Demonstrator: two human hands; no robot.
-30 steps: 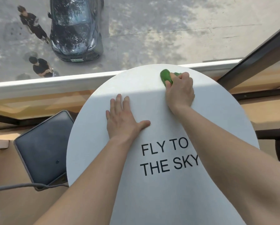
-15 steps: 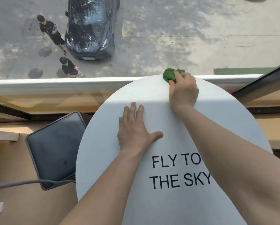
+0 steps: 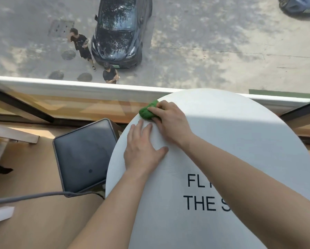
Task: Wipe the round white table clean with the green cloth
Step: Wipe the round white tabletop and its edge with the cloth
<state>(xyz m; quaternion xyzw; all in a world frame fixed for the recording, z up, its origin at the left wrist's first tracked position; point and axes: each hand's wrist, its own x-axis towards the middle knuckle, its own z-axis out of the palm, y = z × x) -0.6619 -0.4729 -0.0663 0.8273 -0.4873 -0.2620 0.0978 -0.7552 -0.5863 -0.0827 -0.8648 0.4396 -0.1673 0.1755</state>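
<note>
Sunlit round white table (image 3: 240, 141) is parked by a big window, with a dark car (image 3: 118, 33) seen on the street way below. At the far-left rim the green cloth (image 3: 148, 112) is bunched up and gripped by the curled fingers of the right hand (image 3: 170, 121). Just beside it, the left hand (image 3: 141, 150) is laid flat on the tabletop, fingers straight, nothing held.

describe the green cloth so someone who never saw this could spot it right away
Start at the round white table printed with black lettering. At its far left rim, the right hand grips a bunched green cloth, just beyond the flat left hand. It is the only brightly coloured thing on the white top.
</note>
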